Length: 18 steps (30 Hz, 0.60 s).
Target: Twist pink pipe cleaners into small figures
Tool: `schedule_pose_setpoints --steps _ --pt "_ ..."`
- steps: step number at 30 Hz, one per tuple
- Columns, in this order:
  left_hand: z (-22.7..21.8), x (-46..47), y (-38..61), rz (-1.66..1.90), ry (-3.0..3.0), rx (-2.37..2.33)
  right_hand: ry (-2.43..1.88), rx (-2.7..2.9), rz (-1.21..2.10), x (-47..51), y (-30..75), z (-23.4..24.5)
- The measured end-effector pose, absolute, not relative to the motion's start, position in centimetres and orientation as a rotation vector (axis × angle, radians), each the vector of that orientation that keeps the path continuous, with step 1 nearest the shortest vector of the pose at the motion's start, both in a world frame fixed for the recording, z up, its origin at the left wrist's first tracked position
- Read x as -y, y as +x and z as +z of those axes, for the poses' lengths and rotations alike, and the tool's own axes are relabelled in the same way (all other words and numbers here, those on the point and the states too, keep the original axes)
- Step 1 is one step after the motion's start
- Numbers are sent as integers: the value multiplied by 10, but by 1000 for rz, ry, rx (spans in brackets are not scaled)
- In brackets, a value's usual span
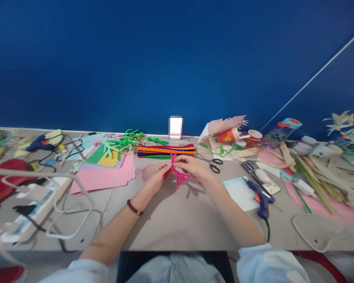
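Observation:
My left hand (159,177) and my right hand (191,165) meet above the grey tabletop (177,224), both pinching a bright pink pipe-cleaner figure (177,175). Its twisted branches stick out between my fingers, and part of it is hidden by them. A bundle of multicoloured pipe cleaners (166,150) lies just beyond my hands. Black-handled scissors (212,163) rest to the right of my right hand. A beaded bracelet (135,207) circles my left wrist.
Pink craft paper (102,177) and green pipe-cleaner shapes (124,143) lie to the left. A blue glue gun (261,198) with its cord sits to the right, near paper cups (228,135) and dried leaves (312,182). A power strip (32,208) with white cables occupies the left edge.

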<state>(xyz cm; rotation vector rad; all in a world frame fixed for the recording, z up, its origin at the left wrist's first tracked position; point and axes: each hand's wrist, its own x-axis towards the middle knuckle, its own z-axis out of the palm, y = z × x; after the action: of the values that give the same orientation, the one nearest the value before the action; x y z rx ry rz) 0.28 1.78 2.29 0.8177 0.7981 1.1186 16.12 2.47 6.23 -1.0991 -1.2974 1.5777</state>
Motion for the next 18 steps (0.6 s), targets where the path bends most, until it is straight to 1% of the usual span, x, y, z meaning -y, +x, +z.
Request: schedule_pose_setpoints --steps 6,11,18 --pt "28 -16 2 1120 812 -848 -1089 1276 1541 -25 159 61" --pt "32 -14 0 1147 967 -894 -1148 1296 1492 -25 159 60" --pt "27 -16 -1 1182 1020 -949 -1156 1381 1379 -23 157 64"
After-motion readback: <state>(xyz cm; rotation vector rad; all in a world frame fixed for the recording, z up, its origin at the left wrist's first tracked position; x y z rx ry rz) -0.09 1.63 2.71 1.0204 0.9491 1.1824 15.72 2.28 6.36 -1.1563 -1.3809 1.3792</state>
